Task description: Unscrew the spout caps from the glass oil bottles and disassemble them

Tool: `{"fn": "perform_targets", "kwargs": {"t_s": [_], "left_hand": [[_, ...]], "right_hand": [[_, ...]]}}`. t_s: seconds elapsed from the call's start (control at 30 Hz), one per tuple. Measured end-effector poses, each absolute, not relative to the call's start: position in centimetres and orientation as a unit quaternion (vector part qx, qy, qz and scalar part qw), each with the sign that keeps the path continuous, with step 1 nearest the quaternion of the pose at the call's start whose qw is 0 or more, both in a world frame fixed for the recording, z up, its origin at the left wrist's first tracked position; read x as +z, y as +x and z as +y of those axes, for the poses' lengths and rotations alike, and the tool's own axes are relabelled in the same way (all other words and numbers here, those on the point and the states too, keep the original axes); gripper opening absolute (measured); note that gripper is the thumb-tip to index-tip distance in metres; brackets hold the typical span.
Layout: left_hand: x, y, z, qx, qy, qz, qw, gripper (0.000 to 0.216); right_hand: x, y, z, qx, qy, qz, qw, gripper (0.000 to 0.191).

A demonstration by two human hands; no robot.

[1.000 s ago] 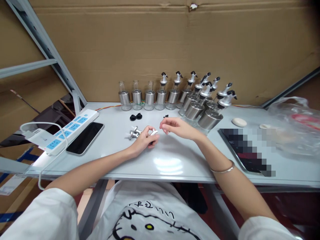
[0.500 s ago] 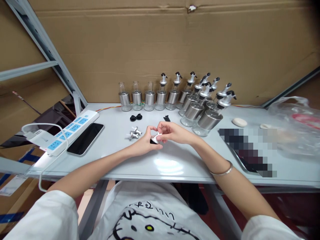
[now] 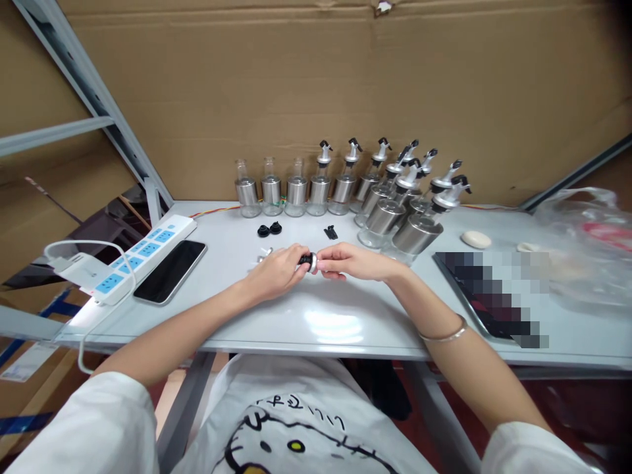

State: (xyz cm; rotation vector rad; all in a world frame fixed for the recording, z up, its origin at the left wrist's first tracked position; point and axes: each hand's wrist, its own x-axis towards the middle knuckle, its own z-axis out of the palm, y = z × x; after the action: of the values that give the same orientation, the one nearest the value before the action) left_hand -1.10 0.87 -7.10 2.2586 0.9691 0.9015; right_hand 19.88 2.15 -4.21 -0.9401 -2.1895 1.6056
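Between my two hands is a pour spout (image 3: 313, 263) with a silver body and a black stopper, lying sideways above the table. My left hand (image 3: 277, 272) is closed round the black stopper end. The fingertips of my right hand (image 3: 351, 259) pinch the silver end, which they partly hide. Silver spout parts (image 3: 264, 254) lie behind my left hand, mostly covered by it. Farther back sit two black stoppers (image 3: 269, 229) and several small black levers (image 3: 330, 232).
Along the cardboard wall stand uncapped glass bottles (image 3: 271, 191) with steel sleeves, and several spouted bottles (image 3: 382, 217) to their right. A power strip (image 3: 143, 253) and phone (image 3: 170, 271) lie left. At right are a tablet (image 3: 478, 296), a white oval object (image 3: 476, 239) and a plastic bag (image 3: 587, 250).
The pour spout has turned from standing tilted to lying sideways. My left hand has rolled over, palm down, round the stopper; my right fingers have moved to the silver end.
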Motion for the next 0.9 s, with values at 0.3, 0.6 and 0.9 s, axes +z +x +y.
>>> {"fn": "perform_targets", "kwargs": {"t_s": [0.3, 0.6, 0.9], "left_hand": [[-6.1, -2.3, 2.7, 0.346, 0.849, 0.366, 0.160, 0.012], [-5.6, -2.1, 2.0, 0.358, 0.827, 0.403, 0.161, 0.029], [-4.5, -1.4, 1.0, 0.227, 0.704, 0.335, 0.584, 0.039]], "right_hand": [[-4.0, 17.6, 0.6, 0.408, -0.340, -0.810, 0.249, 0.027], [-5.6, 17.4, 1.0, -0.150, -0.271, -0.878, 0.364, 0.022], [-4.9, 18.6, 1.8, -0.346, -0.150, -0.840, 0.390, 0.015]]}}
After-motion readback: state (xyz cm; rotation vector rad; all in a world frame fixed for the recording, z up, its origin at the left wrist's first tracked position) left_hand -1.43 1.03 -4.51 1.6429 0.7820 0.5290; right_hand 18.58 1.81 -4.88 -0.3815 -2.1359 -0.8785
